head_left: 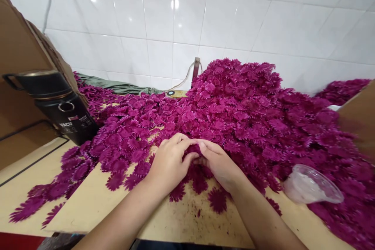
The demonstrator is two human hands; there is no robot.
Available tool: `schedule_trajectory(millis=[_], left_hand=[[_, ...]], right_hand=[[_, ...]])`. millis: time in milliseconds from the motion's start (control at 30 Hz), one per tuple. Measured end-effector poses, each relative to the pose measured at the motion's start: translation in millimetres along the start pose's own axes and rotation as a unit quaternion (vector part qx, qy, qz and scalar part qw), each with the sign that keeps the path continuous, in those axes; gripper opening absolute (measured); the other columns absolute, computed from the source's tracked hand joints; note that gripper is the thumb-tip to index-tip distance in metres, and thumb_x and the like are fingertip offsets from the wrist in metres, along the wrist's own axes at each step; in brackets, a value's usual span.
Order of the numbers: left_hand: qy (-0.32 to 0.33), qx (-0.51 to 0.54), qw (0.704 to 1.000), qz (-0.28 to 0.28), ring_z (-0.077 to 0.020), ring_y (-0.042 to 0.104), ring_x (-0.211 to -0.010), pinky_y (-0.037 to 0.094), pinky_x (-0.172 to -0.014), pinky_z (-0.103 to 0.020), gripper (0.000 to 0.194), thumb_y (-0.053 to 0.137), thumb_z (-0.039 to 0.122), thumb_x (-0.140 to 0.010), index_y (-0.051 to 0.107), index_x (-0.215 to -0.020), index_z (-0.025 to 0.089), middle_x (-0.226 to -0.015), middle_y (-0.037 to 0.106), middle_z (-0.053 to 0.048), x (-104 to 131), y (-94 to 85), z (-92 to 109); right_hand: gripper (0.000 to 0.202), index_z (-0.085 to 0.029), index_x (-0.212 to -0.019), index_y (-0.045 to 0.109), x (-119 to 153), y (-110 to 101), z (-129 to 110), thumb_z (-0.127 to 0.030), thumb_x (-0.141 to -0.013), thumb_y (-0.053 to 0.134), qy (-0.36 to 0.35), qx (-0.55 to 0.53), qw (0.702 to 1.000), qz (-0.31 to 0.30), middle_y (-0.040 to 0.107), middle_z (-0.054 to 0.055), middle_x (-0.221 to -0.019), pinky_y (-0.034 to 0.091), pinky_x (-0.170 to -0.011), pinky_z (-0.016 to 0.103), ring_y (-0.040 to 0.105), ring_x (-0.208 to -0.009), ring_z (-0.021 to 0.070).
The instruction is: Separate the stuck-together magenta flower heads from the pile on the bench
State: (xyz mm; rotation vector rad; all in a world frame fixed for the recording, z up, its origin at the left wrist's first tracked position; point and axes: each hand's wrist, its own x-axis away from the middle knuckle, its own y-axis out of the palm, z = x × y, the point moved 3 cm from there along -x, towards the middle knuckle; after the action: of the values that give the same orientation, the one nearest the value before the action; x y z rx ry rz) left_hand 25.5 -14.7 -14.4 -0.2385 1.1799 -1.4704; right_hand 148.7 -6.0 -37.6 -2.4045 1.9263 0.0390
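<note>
Your left hand (pixel 171 158) and right hand (pixel 221 164) pinch a small magenta fabric bunch (pixel 193 149), apparently mid-work, before the mounded magenta fabric-flower heap (pixel 234 103), plenty left loose.

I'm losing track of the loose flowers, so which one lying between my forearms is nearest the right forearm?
The frontmost magenta flower, lying right beside your right forearm; the other loose flowers there lie further left.

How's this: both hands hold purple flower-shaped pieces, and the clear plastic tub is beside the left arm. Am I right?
The arm's wrong: the clear plastic tub is beside the right arm in the head view. Both hands do hold purple flower-shaped pieces.
</note>
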Motion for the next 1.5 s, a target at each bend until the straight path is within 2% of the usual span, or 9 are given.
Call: schedule_trajectory(millis=[167,333,500,600,733,833,1033,1200,1500], left_hand=[[0.003,-0.086,0.996,0.008,-0.0227,0.056,-0.081,0.039,-0.073,-0.038,0.016,0.044,0.015,-0.079,0.059,-0.075,0.019,-0.082,0.063,-0.006,-3.0,3.6,2.3],[-0.104,0.108,0.987,0.059,-0.0175,0.055,-0.07,0.041,-0.067,-0.03,0.013,0.041,0.019,-0.079,0.051,-0.071,0.02,-0.07,0.058,-0.001,-5.9,4.8,-10.7],[-0.227,0.356,0.895,0.147,-0.0133,0.055,-0.062,0.042,-0.063,-0.026,0.012,0.044,0.025,-0.076,0.047,-0.065,0.019,-0.064,0.055,0.002,-14.6,-5.8,-30.4],[-0.285,0.405,0.837,0.231,-0.0135,0.058,-0.063,0.043,-0.06,-0.026,0.011,0.043,0.028,-0.076,0.046,-0.07,0.019,-0.071,0.057,0.001,-15.6,-24.2,-50.2],[-0.203,0.231,0.942,0.137,-0.0204,0.056,-0.092,0.041,-0.087,-0.038,0.01,0.052,0.02,-0.066,0.055,-0.076,0.019,-0.086,0.059,-0.003,-12.4,-32.9,-59.6],[-0.129,0.097,0.983,0.088,-0.0227,0.05,-0.106,0.034,-0.097,-0.041,0.018,0.049,0.018,-0.068,0.06,-0.082,0.02,-0.099,0.057,-0.006,-4.6,-26.5,-50.9],[-0.037,0.075,0.996,0.043,-0.0195,0.056,-0.094,0.042,-0.088,-0.035,0.021,0.043,0.027,-0.081,0.061,-0.09,0.02,-0.097,0.062,-0.006,5.3,-13.5,-13.1],[-0.032,0.094,0.995,-0.001,-0.0203,0.059,-0.089,0.045,-0.082,-0.034,0.021,0.051,0.031,-0.079,0.062,-0.094,0.021,-0.095,0.065,-0.005,7.4,1.6,4.7],[-0.033,0.102,0.994,0.025,-0.0183,0.059,-0.085,0.047,-0.079,-0.032,0.031,0.047,0.008,-0.067,0.064,-0.089,0.021,-0.09,0.065,-0.003,1.6,5.0,11.0]], right_hand=[[0.03,-0.017,-0.094,0.06,3.4,3.6,-0.3,-0.031,-0.067,0.06,0.008,-0.048,0.999,-0.022,0.065,0.006,-0.092,0.044,-0.084,0.033,0.058,-0.09,0.0175],[0.021,-0.015,-0.084,0.058,1.7,11.0,-1.5,-0.025,-0.066,0.055,-0.024,-0.03,0.999,0.017,0.066,0.004,-0.079,0.045,-0.08,0.033,0.06,-0.075,0.0153],[0.019,-0.015,-0.084,0.058,2.2,8.3,-1.2,-0.025,-0.07,0.051,-0.055,0.025,0.997,0.05,0.066,0.005,-0.079,0.045,-0.079,0.035,0.06,-0.078,0.0174],[0.014,-0.016,-0.078,0.059,7.2,-2.5,4.9,-0.026,-0.069,0.053,-0.031,0.038,0.998,0.048,0.065,0.004,-0.074,0.045,-0.076,0.034,0.06,-0.075,0.0168],[0.016,-0.016,-0.075,0.058,11.8,-11.4,7.2,-0.029,-0.068,0.056,0.008,0.03,0.999,0.032,0.064,0.002,-0.072,0.045,-0.072,0.031,0.058,-0.07,0.0144],[0.016,-0.016,-0.075,0.058,10.4,-7.9,2.2,-0.031,-0.068,0.056,-0.002,0.041,0.999,0.034,0.062,0.001,-0.07,0.044,-0.067,0.029,0.056,-0.066,0.0136],[0.023,-0.018,-0.057,0.048,5.1,-3.7,-3.6,-0.036,-0.071,0.048,-0.064,0.182,0.975,0.107,0.05,-0.001,-0.057,0.037,-0.055,0.026,0.043,-0.056,0.0124],[0.034,-0.02,-0.051,0.037,-1.9,-7.1,-0.5,-0.044,-0.075,0.041,-0.057,0.164,0.976,0.129,0.034,-0.004,-0.049,0.031,-0.048,0.025,0.034,-0.048,0.0101],[0.034,-0.019,-0.073,0.055,3.2,3.3,3.6,-0.046,-0.081,0.037,-0.091,0.113,0.987,0.067,0.058,0.002,-0.073,0.044,-0.069,0.029,0.052,-0.071,0.0153]])
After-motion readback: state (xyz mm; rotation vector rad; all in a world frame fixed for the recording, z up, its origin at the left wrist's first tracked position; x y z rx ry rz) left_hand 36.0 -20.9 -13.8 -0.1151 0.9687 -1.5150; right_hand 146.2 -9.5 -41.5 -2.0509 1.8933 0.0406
